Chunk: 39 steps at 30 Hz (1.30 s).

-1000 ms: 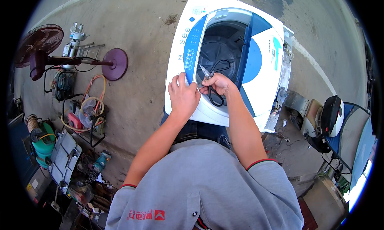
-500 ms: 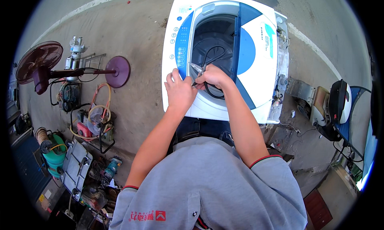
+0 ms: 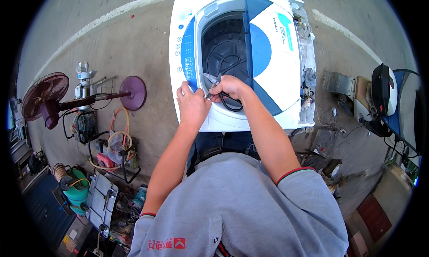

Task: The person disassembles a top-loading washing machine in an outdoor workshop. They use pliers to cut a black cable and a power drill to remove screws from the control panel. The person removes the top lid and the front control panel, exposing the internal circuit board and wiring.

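While drum (image 3: 228, 49) is housed in washer (image 3: 281, 78), black-looped tool (image 3: 209, 78) is gripped between right fingers (image 3: 219, 89); left fingers (image 3: 184, 90): hold cannot be determined.

What looks like a repair workshop
Worn concrete floor (image 3: 152, 46), a washing machine (image 3: 279, 82) with workings (image 3: 308, 76) bared at one edge, a fan (image 3: 48, 93), framed machines (image 3: 86, 125), a green tank (image 3: 77, 193) and jumbled hardware (image 3: 125, 216).

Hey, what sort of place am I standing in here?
It looks like a repair workshop or its yard, though I can't be sure: there's a washing machine with exposed parts along one side, machinery with looped hoses, and a jumble of equipment on a bare, stained floor.
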Each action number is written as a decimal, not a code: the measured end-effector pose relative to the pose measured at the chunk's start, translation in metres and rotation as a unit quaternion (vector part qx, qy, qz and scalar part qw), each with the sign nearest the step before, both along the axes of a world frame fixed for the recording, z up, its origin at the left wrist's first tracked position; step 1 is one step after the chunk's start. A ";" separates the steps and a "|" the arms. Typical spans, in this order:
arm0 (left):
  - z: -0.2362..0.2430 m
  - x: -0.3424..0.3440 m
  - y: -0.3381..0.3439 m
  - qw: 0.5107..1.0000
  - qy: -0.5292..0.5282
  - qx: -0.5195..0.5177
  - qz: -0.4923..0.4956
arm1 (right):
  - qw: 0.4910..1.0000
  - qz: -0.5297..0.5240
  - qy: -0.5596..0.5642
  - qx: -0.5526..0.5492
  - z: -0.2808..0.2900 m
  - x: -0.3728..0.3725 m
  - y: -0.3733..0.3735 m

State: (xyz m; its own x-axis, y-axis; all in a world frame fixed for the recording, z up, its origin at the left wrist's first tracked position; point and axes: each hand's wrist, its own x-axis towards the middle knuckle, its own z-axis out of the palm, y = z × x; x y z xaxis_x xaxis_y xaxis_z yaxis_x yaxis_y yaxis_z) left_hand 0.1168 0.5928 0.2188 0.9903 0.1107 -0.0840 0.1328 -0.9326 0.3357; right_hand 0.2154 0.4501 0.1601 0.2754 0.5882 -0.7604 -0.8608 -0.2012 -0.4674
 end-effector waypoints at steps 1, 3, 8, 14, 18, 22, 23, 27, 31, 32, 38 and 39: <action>-0.002 0.000 0.001 1.000 -0.012 -0.001 -0.004 | 0.999 0.015 -0.041 -0.026 0.004 -0.001 0.002; 0.000 0.002 0.003 1.000 0.027 -0.002 0.005 | 0.988 0.046 -0.122 -0.079 0.017 -0.004 0.006; 0.013 0.011 0.001 0.994 0.106 -0.009 0.022 | 0.985 -0.015 -0.143 -0.093 0.019 -0.013 0.010; 0.018 0.016 -0.001 0.990 0.138 -0.003 0.028 | 0.993 -0.027 -0.091 -0.075 0.023 -0.006 0.007; 0.018 0.017 -0.004 0.992 0.128 0.012 0.009 | 0.999 -0.035 0.001 -0.025 0.005 0.001 0.002; 0.016 0.016 -0.004 0.991 0.135 0.016 0.019 | 0.999 -0.041 0.032 0.007 -0.002 0.001 0.000; 0.015 0.015 -0.003 0.991 0.129 0.010 0.018 | 0.999 -0.040 0.000 -0.011 -0.001 -0.001 0.000; 0.013 0.003 0.001 0.995 0.097 -0.020 0.030 | 0.992 -0.026 -0.107 -0.063 0.024 -0.008 0.008; 0.019 0.001 0.000 0.991 0.100 -0.050 0.067 | 0.983 0.028 -0.167 -0.076 0.020 -0.004 0.014; 0.019 0.000 0.000 0.992 0.091 -0.054 0.067 | 0.984 0.044 -0.159 -0.073 0.018 -0.001 0.016; 0.008 -0.007 0.002 0.998 0.020 -0.040 0.043 | 0.998 0.061 -0.001 0.013 -0.005 0.015 0.011; 0.006 -0.008 0.002 0.999 0.011 -0.037 0.039 | 0.998 0.060 0.013 0.025 -0.010 0.014 0.009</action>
State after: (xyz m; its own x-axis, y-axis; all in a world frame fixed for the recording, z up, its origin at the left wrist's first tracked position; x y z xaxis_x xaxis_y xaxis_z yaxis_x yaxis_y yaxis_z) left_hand 0.1089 0.5953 0.2248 0.9768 0.1800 -0.1157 0.2116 -0.8921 0.3993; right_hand 0.2297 0.4593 0.1497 0.1810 0.6536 -0.7349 -0.8440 -0.2804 -0.4573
